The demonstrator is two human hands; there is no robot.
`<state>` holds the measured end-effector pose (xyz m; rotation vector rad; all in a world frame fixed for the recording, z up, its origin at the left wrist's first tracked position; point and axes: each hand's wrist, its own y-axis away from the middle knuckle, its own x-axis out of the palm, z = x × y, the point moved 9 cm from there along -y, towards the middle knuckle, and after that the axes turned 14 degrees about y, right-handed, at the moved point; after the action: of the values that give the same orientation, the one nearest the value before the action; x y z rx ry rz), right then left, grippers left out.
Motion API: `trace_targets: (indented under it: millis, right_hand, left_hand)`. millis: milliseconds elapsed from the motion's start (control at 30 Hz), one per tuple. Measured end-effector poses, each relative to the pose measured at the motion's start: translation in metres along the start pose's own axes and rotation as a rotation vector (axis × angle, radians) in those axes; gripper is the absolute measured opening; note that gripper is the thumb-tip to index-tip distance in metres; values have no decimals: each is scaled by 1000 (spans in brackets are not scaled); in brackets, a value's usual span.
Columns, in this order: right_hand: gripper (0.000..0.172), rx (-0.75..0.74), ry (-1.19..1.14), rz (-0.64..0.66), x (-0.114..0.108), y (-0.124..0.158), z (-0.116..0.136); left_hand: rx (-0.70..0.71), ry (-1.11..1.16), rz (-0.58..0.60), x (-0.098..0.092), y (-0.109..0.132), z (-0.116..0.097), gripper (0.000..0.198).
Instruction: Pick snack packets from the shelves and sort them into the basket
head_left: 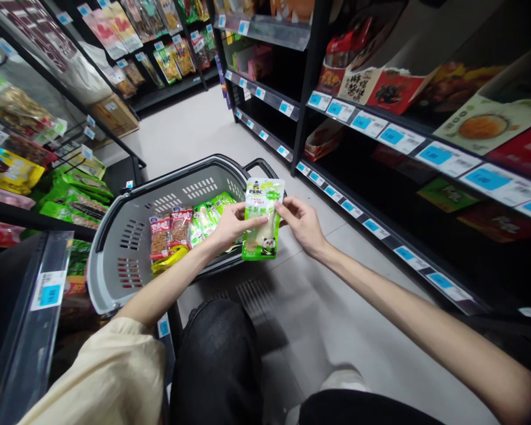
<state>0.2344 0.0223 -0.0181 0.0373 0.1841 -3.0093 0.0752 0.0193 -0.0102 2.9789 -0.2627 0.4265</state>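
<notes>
A green and white snack packet (262, 236) with a panda printed low on its front is held upright between both hands. My left hand (233, 225) pinches its left side, thumb across the front. On the packet's right edge, my right hand (301, 221) is closed, thumb in front and fingers behind. Behind and left of the packet is a grey shopping basket (104, 260) with a dark rim. Inside it lie red snack packets (180, 227), green and white packets (206, 218) and a yellow packet (170, 260), partly hidden by my left forearm.
Black shelving with price tags (392, 139) and snack boxes (392, 88) runs along the right. Hanging bagged snacks (17, 112) line the left, close to the basket. A cardboard box (115, 118) stands farther back. Grey floor tiles (181, 130) show in the aisle.
</notes>
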Motion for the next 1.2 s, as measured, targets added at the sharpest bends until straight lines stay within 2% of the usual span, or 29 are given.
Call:
trace_targets:
  millis: [133,533,667,933,1200]
  right_hand:
    - [50,1,-26,-37,-7,-4,4]
    - [48,111,-145,15,2,0,-10]
    - [44,85,-168,4,1,0,-5]
    - [49,96,-171,6,4,2,-11]
    - [47,54,-80,37,3,3,-6]
  left_hand:
    - [-34,-17,61,6,1,3,52]
    - [-62,-62,77,7,2,5,58]
    - [-74,-54,83,7,2,5,57]
    - [-92,-70,104,7,2,7,57]
    - [-85,-35,72,5,2,7,56]
